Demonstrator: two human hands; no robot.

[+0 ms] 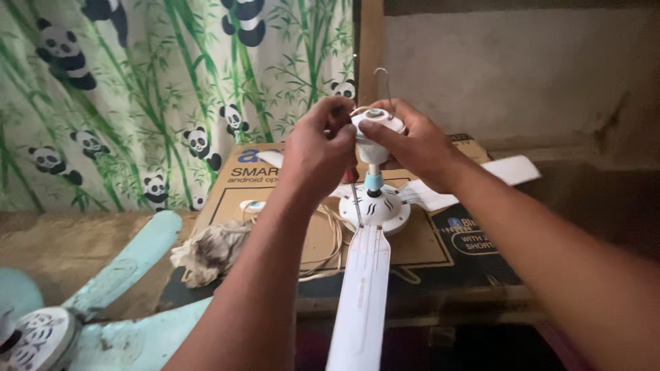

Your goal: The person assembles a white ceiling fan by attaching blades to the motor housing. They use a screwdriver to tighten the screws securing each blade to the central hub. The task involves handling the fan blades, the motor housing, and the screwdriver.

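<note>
Head view is showing both hands meeting at centre frame on the top of a small white ceiling fan (375, 206). The left hand (317, 148) is gripping from the left side, its fingers (337, 113) curled together against the fan's white canopy cap (371, 134). The right hand (416, 141) is holding the same cap from the right, fingers (378, 134) clamped around it. The cap is sitting at the upper end of the short downrod (373, 180), whose long axis is running vertically down to the motor housing directly below both hands. A wire hook (383, 79) is projecting above the cap. The fan is resting on a flattened cardboard box (237, 189) on the surface, one blade (361, 295) pointing towards the bottom of the frame. A crumpled rag (210, 251) is lying left of it. A second, pale blue fan (103, 302) is occupying the lower left.
</note>
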